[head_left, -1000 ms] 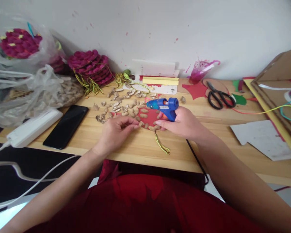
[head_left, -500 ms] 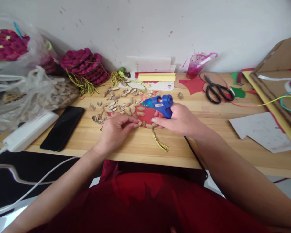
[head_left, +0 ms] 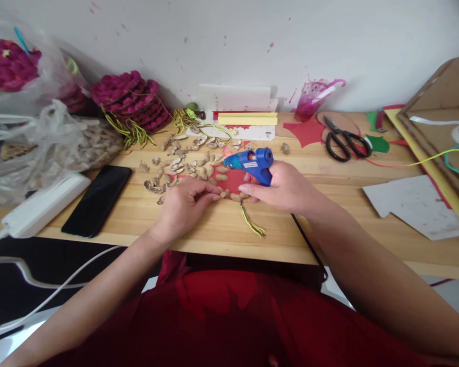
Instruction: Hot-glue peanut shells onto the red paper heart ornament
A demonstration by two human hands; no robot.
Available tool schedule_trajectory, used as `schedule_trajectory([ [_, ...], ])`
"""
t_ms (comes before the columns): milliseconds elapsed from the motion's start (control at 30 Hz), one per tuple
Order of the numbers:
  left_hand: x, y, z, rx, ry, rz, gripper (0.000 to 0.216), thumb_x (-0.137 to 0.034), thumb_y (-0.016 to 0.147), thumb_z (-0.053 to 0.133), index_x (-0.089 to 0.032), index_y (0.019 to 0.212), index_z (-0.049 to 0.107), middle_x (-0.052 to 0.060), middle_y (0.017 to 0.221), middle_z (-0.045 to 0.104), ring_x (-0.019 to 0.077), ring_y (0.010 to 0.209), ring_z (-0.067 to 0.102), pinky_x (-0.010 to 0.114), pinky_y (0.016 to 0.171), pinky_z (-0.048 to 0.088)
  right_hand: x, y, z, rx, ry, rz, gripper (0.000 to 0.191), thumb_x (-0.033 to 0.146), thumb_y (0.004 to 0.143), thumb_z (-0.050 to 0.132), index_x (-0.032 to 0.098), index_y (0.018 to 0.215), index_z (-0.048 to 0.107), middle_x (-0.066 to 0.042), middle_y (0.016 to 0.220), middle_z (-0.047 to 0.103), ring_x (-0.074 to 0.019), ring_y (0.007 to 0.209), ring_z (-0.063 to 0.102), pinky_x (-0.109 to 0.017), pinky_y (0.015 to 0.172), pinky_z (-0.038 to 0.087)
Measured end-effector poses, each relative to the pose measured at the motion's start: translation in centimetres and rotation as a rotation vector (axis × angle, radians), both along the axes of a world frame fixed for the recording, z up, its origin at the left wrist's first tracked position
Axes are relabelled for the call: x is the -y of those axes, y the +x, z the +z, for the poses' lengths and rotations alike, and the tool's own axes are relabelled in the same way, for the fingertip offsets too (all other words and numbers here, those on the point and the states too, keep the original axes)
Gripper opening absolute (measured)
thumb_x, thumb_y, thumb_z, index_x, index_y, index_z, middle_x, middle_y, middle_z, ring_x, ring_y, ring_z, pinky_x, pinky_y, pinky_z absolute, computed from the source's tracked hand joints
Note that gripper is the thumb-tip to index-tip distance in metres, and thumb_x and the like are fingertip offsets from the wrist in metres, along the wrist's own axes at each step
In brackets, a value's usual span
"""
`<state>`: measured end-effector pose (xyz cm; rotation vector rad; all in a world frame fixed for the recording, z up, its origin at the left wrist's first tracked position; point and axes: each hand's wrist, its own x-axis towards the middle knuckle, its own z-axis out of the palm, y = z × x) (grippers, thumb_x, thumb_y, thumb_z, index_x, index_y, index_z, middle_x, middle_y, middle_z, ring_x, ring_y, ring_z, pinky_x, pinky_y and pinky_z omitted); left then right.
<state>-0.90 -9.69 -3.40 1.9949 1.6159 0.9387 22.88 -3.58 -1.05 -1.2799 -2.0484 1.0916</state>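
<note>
My right hand [head_left: 285, 186] is wrapped round the handle of a blue hot glue gun [head_left: 252, 164], its nozzle pointing left above the table. Below the gun lies a piece of red card [head_left: 235, 179] with several peanut shells on it. My left hand [head_left: 185, 201] pinches a peanut shell [head_left: 224, 194] at the card's near edge with thumb and forefinger. Another peanut shell [head_left: 236, 197] sits beside it, close to the right fingers. A yellow-green yarn tassel [head_left: 252, 223] trails from the near edge. Loose peanut shells [head_left: 178, 165] are scattered behind my left hand.
On the left are a phone [head_left: 97, 201], a white power strip [head_left: 46, 205] and a plastic bag [head_left: 53, 148] of shells. Stacked purple pieces [head_left: 132, 104] stand behind. Scissors [head_left: 346, 140], a stained cup [head_left: 309, 104] and cardboard [head_left: 439, 97] are to the right. A black cord [head_left: 309, 244] crosses the front edge.
The view has shifted slightly. My left fingertips have moved a touch to the right with the peanut shell; the glue gun stays nearly where it was.
</note>
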Motion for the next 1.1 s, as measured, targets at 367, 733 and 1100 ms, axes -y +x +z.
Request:
schedule_trajectory([
  [367,0.2,0.6,0.3,0.14,-0.074,-0.026,0.009,-0.029,0.086,0.076,-0.022,0.088,0.081,0.002,0.088,0.079,0.0172,0.083,0.071,0.03,0.082,0.053,-0.1,0.0,0.2,0.003,-0.008,0.026,0.02,0.039,0.084,0.076,0.021,0.087,0.068,-0.002,0.072,0.076,-0.0209,0.067,0.073,-0.032,0.064,0.055],
  [733,-0.2,-0.3,0.7,0.563,-0.288,0.0,0.026,-0.043,0.08,0.082,-0.02,0.092,0.081,0.005,0.092,0.081,0.0188,0.085,0.073,0.033,0.085,0.057,0.1,0.2,0.2,-0.062,-0.087,0.032,0.02,0.04,0.087,0.076,0.021,0.093,0.07,-0.004,0.079,0.078,-0.0196,0.062,0.075,-0.031,0.06,0.059],
  [1100,-0.9,-0.2,1.8,0.865,-0.32,0.079,0.031,-0.044,0.065,0.092,-0.02,0.075,0.075,0.002,0.073,0.072,0.0105,0.058,0.054,0.024,0.052,0.042,0.3,0.3,2.0,-0.217,-0.255,0.107,0.036,0.049,0.093,0.068,0.02,0.072,0.059,0.004,0.054,0.059,-0.0095,0.042,0.055,-0.022,0.041,0.044],
])
